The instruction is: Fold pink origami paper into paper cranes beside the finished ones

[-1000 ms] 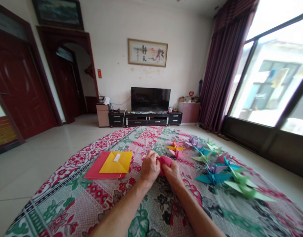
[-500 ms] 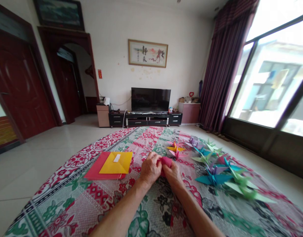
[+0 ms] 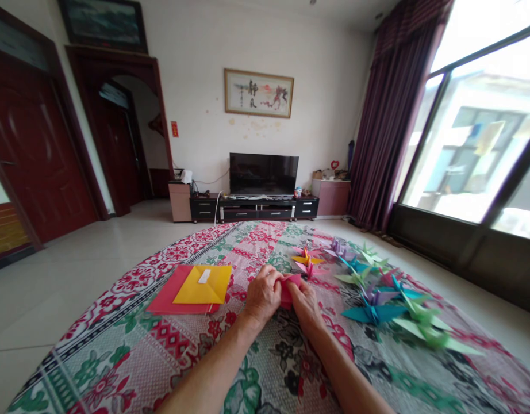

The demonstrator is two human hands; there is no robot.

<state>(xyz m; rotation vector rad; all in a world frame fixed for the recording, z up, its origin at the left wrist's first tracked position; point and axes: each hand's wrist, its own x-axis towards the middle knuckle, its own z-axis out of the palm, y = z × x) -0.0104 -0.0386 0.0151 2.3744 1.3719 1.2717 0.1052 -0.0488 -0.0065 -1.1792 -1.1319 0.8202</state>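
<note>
Between my two hands is a small folded piece of pink-red paper [image 3: 287, 293], held just above the tablecloth. My left hand [image 3: 263, 292] is closed on its left side, fingers curled. On the other side my right hand [image 3: 306, 302] pinches the paper's right edge with the thumb on top. My fingers cover part of the folds. Just beyond the hands sit a pink paper crane [image 3: 308, 268] and an orange paper crane [image 3: 307, 257]. To the left lies a yellow paper sheet [image 3: 213, 293] with a small white scrap [image 3: 204, 276], over red paper sheets [image 3: 165, 296].
Several folded cranes spread over the right of the table, among them a blue crane [image 3: 372, 312] and a green crane [image 3: 433, 333]. A flowered tablecloth [image 3: 187, 368] covers the round table. Past it stand a television [image 3: 264, 173] and a low cabinet [image 3: 256, 213].
My right hand has shifted slightly right, its fingers moving along the pink-red paper. More of the paper's upper surface shows, with a corner pointing up. The left hand stays almost in place.
</note>
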